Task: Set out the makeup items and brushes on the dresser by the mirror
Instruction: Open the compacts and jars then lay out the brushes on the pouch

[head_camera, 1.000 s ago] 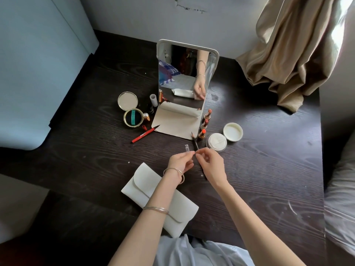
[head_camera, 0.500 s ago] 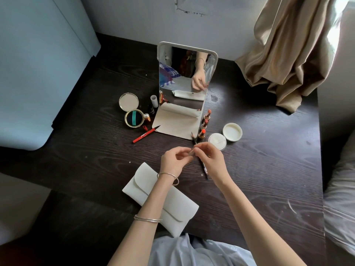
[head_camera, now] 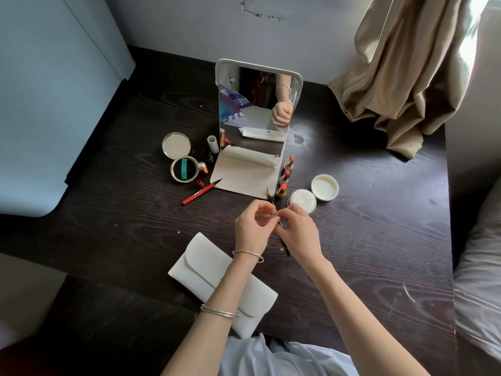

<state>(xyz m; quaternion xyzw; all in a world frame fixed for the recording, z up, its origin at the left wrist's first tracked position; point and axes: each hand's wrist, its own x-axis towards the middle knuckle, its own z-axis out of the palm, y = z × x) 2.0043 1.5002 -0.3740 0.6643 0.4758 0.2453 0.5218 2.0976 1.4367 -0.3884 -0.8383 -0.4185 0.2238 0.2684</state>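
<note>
- Your left hand point(head_camera: 250, 226) and right hand point(head_camera: 296, 230): fingertips together, pinching a small item I cannot identify.
- Mirror point(head_camera: 254, 112): upright, far centre of bench point(head_camera: 108, 213).
- Lipsticks point(head_camera: 286, 175): right of mirror.
- Pouch point(head_camera: 206, 270): near left.

Left hand point(head_camera: 250, 226) and right hand point(head_camera: 296, 234) meet, fingertips pinched; forearms extended.

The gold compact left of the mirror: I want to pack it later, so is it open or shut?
Open. The gold compact lies with its lid swung back flat on the dresser, exposing the dark puff inside.
</note>
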